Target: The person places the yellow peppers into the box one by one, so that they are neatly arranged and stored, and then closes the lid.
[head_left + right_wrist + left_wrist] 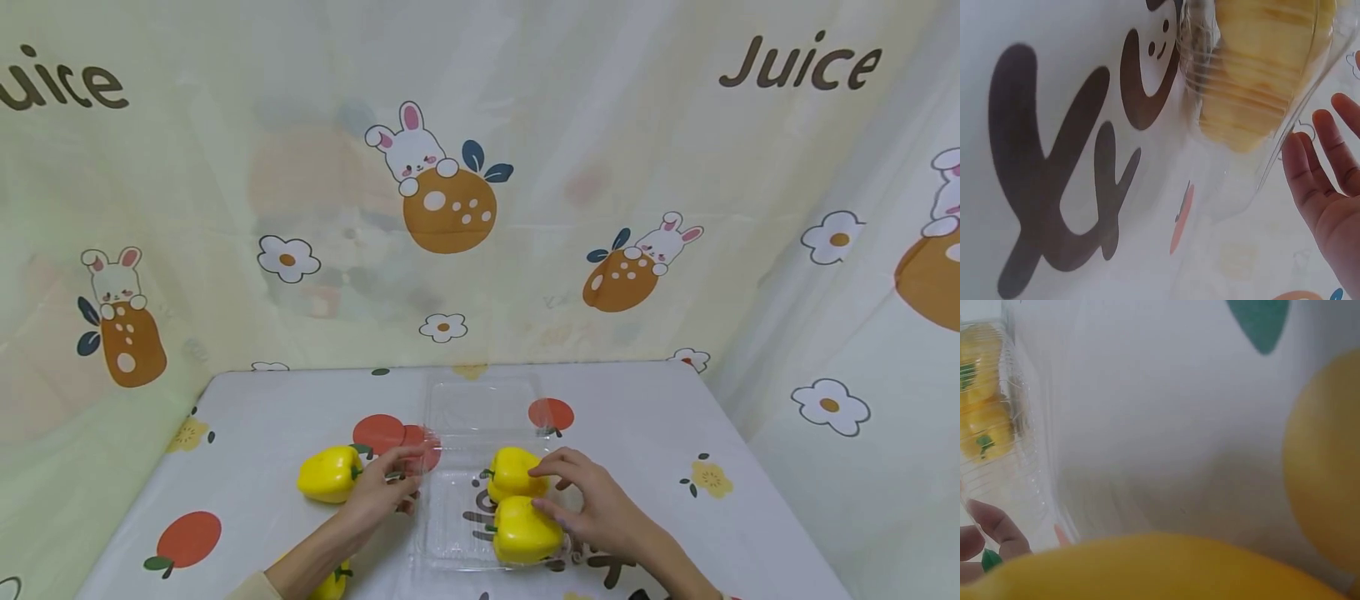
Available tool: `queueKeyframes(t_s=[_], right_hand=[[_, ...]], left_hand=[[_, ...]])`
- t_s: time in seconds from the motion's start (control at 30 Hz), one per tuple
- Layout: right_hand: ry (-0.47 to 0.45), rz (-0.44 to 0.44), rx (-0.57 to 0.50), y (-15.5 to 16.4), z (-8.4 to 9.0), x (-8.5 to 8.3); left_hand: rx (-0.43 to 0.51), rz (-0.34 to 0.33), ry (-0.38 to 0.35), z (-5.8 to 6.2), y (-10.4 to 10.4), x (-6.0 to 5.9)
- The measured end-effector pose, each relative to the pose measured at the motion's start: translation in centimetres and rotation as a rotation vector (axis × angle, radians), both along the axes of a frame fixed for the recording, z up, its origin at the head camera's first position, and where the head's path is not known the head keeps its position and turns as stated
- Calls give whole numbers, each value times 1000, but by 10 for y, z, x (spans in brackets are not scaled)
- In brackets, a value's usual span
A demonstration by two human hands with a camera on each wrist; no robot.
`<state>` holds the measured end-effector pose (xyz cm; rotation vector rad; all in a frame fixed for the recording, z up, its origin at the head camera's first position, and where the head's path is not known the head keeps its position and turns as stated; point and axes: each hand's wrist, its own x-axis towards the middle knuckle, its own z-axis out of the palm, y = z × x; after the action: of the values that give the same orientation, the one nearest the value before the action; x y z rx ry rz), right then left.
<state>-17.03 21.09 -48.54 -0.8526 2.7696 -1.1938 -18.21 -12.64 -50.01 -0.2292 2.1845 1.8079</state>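
Two yellow bell peppers, the farther [515, 471] and the nearer [527, 531], sit in the right half of a clear plastic clamshell box [450, 517]. Its lid [483, 406] lies folded back behind it. My right hand [600, 504] is at the box's right side, fingers loosely spread by the peppers; in the right wrist view its fingertips [1294, 147] are at the box wall. My left hand [382, 487] reaches to the box's left edge, fingers loosely bent with nothing held. Beside its wrist lies a loose yellow bell pepper [327, 473].
Another yellow bell pepper [330, 585] lies near the front, partly hidden by my left forearm. A white cloth [262, 433] printed with fruit and flowers covers the table. Printed curtains [525, 292] hang at the back and both sides.
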Motion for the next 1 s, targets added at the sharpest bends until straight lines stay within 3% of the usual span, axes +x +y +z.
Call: queueKeyframes(t_s=[0.37, 1.0], right_hand=[[50, -27, -10, 11, 0, -6], [-92, -169, -31, 26, -14, -16]], left_hand=[[-19, -4, 1, 1, 0, 1], [-11, -8, -4, 0, -1, 1]])
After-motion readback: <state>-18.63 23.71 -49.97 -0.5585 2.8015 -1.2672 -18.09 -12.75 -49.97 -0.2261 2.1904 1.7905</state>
